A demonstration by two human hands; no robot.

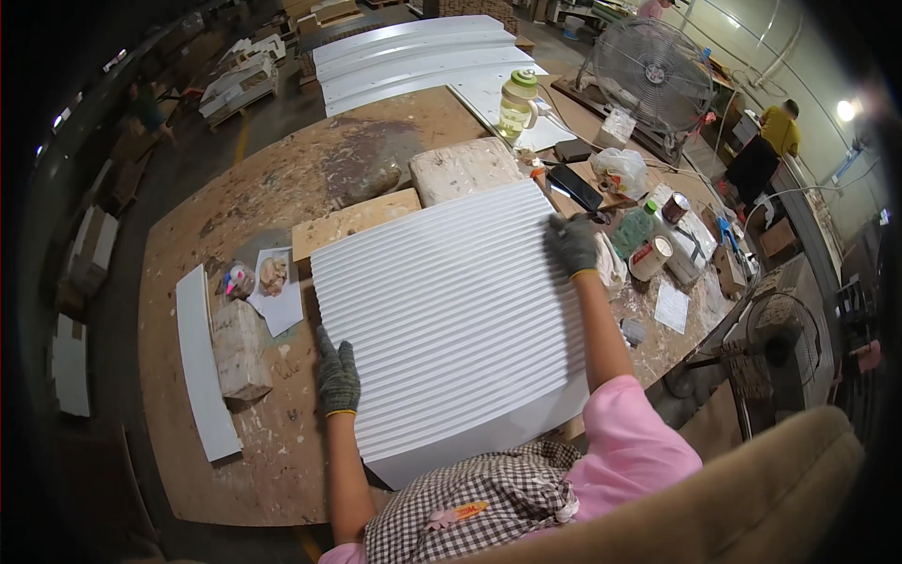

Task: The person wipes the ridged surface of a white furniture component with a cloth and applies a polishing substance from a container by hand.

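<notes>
A white ribbed panel with many parallel grooves lies before me, its plain front face toward my body. My left hand, in a grey knit glove with a yellow cuff, holds its left edge near the front corner. At the far right corner my right hand, gloved the same way, grips the edge with the fingers bent over it. The undersides of both hands are partly hidden. Beneath the panel's far side are a bare wooden board and a wrapped, paint-spotted block.
The stained worktable carries a white strip and a wrapped block at left. On the right stand a phone, green bottle, cans and papers. Behind are a lidded jug, a large fan and another person.
</notes>
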